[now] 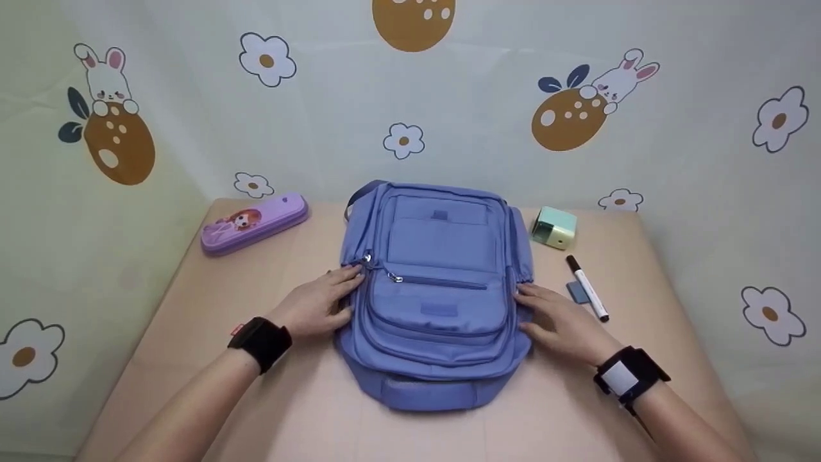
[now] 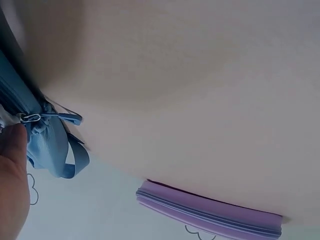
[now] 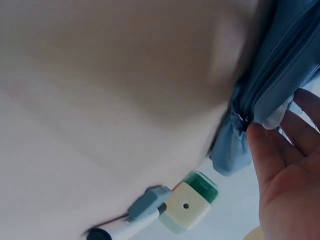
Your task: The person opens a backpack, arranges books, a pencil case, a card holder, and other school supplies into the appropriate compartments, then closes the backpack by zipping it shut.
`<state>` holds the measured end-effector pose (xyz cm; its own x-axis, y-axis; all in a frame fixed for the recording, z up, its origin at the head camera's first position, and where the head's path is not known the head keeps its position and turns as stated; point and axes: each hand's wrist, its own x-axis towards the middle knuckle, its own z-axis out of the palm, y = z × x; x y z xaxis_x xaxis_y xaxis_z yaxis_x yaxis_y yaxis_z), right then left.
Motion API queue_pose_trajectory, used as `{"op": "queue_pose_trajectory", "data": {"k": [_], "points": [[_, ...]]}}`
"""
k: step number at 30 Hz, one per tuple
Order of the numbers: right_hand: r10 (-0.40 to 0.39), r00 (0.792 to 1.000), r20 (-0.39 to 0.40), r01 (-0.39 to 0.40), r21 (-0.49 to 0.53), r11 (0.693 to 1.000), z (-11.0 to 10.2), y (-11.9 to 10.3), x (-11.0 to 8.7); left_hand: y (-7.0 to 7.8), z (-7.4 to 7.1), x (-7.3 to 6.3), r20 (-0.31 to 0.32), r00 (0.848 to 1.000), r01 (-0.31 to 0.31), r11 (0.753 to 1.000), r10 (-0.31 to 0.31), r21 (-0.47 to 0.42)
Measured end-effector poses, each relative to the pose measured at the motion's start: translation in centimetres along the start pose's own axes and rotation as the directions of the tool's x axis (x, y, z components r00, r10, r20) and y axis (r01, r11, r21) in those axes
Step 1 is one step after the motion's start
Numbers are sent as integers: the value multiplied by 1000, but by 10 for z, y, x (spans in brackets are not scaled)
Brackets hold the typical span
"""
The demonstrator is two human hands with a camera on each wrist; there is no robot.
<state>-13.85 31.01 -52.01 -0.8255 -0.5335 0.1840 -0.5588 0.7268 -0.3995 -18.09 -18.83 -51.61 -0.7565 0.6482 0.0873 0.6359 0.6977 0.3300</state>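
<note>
A blue backpack [image 1: 442, 244] lies on the table with its front pockets facing up. A metal zipper pull [image 1: 396, 277] shows on the front pocket, and another zipper pull [image 2: 31, 118] hangs at the left side. My left hand [image 1: 321, 301] rests against the bag's left side, thumb apart from the fingers. On the opposite side, my right hand [image 1: 564, 321] touches the bag's edge with its fingertips, fingers lightly bent. In the right wrist view, the right hand [image 3: 290, 160] has its fingertips right at the zippered side seam.
A purple pencil case [image 1: 256, 224] lies at the back left of the table [image 1: 192, 346]. To the right of the bag are a mint and cream pencil sharpener [image 1: 557, 226], a white marker with black ends [image 1: 587, 289] and a grey-blue eraser-like block [image 1: 577, 292]. A patterned curtain [image 1: 333, 96] surrounds the table.
</note>
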Motion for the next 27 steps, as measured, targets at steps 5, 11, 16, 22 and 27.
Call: {"op": "queue_pose_trajectory", "data": {"k": [5, 11, 16, 22, 27], "points": [[-5, 1000, 2, 5, 1, 1000, 3, 0, 1, -1, 0, -1, -14, 1000, 25, 998, -25, -61], [21, 1000, 22, -21, -8, 1000, 0, -3, 3, -4, -4, -3, -52, 992, 100, 974, -113, -204], [41, 999, 33, -40, -20, 999, -2, -5, 5, -3, -9, -3, -42, 980, 171, 939, -192, -299], [53, 997, 63, -51, -31, 998, -8, -9, 8, -3, -10, 0, -98, 950, 253, 917, -295, -308], [24, 999, 28, -23, -37, 999, -21, -18, 24, -9, -4, 7, -177, 914, 324, 919, -365, -225]]}}
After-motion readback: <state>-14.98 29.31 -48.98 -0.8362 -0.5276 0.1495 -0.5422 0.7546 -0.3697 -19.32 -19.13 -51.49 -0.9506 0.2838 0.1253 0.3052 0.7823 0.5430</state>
